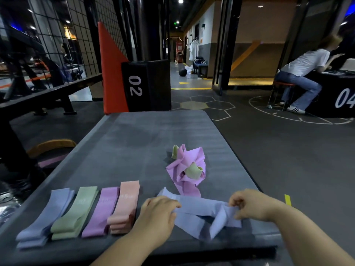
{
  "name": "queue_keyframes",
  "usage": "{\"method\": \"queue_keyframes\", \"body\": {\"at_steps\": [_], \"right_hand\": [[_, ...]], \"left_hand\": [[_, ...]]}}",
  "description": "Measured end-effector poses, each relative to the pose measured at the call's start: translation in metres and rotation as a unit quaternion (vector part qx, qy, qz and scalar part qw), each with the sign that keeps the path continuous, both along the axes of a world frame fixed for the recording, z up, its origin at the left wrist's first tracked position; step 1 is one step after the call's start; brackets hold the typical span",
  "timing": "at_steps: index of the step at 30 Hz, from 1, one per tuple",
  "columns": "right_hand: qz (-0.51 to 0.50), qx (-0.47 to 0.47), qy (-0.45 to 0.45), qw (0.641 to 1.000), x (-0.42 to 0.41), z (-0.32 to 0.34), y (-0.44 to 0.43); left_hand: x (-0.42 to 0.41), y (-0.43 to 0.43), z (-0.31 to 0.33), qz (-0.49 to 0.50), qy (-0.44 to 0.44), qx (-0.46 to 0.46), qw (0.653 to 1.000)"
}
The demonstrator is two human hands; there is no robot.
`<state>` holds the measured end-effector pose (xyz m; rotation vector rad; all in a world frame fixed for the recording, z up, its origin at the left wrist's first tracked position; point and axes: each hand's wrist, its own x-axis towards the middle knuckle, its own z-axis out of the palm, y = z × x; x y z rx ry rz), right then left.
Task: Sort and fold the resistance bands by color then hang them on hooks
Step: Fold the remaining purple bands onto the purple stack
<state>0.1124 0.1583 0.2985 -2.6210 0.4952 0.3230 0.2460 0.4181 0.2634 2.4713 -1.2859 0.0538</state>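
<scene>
A loose blue band lies twisted on the grey mat near its front edge. My left hand pinches its left end and my right hand pinches its right end. Behind it sits a tangled heap of purple bands with a green band caught in it. To the left lie four folded stacks side by side: blue, green, purple and pink.
A black box marked 02 and an orange wedge stand beyond the mat. A dark bench runs along the left. A person sits at the far right beside a box marked 04.
</scene>
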Motion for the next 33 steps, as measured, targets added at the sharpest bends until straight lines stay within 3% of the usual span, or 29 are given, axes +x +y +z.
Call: {"method": "queue_keyframes", "body": {"at_steps": [7,15,21,24,33], "right_hand": [[-0.044,-0.027,-0.028,0.998,-0.004,-0.004,-0.012],[-0.007,-0.024,-0.101,0.995,0.01,0.003,0.012],[-0.097,-0.061,-0.08,0.99,0.017,0.001,0.032],[-0.089,-0.075,-0.053,0.992,0.017,0.0,0.032],[-0.103,0.028,-0.062,0.992,0.008,0.003,0.014]], "left_hand": [[0.011,-0.012,0.001,0.039,0.002,0.029,0.999],[0.022,-0.016,0.001,0.067,0.05,0.008,0.997],[0.017,-0.01,0.0,0.106,0.066,0.024,0.992],[0.014,-0.01,0.001,0.107,0.058,0.037,0.992],[0.005,-0.01,0.012,0.126,0.095,0.003,0.988]]}}
